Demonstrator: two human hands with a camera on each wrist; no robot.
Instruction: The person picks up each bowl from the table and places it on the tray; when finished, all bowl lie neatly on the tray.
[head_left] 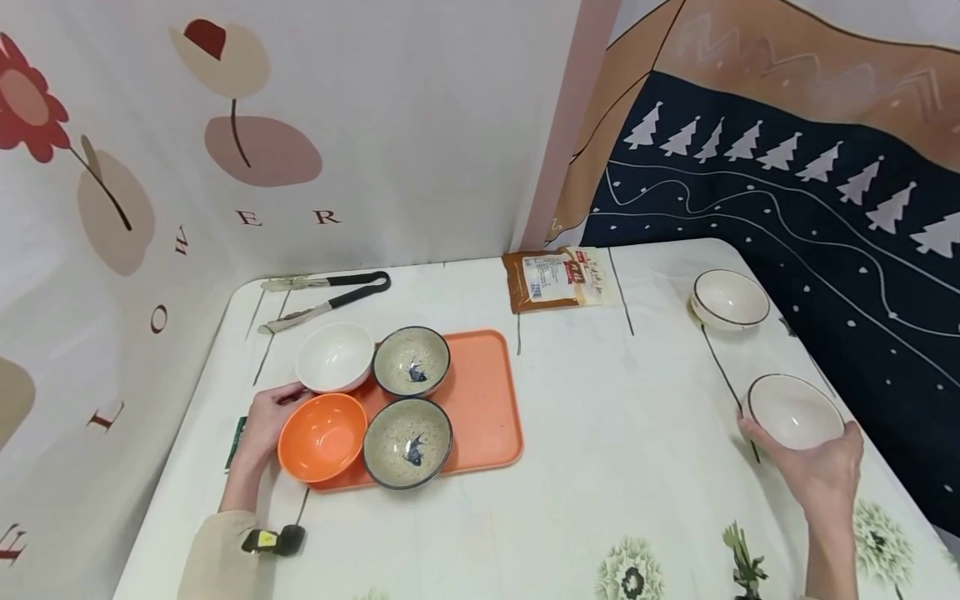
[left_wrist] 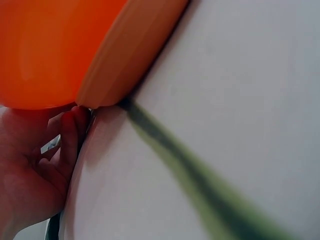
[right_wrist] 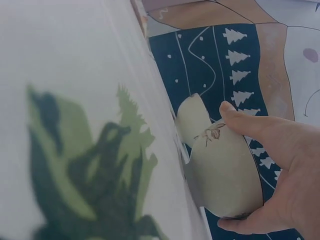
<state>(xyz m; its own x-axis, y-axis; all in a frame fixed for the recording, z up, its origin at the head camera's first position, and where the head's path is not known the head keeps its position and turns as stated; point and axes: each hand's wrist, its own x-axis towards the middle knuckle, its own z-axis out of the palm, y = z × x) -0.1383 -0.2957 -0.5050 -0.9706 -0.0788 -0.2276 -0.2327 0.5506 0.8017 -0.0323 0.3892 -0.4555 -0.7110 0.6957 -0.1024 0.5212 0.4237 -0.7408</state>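
Note:
A coral tray (head_left: 487, 400) carries a white bowl (head_left: 335, 357), an orange bowl (head_left: 324, 437) and two speckled bowls with blue fish motifs, the upper one (head_left: 412, 361) and the lower one (head_left: 408, 442). At the tray's left edge, beside the white and orange bowls, my left hand (head_left: 266, 421) grips the rim with curled fingers; the thumb is hidden. On the right, my right hand (head_left: 821, 475) holds a cream bowl (head_left: 795, 411) with a dark rim, thumb and fingers on opposite sides. The right wrist view shows that bowl's outside (right_wrist: 225, 172) with a brown motif.
Another cream bowl (head_left: 730, 298) stands farther back on the right. Black-handled tongs (head_left: 330, 296) lie at the back left. A brown food packet (head_left: 555, 279) lies at the back middle. Patterned cloth walls (head_left: 420, 125) rise behind the white tablecloth (head_left: 600, 417).

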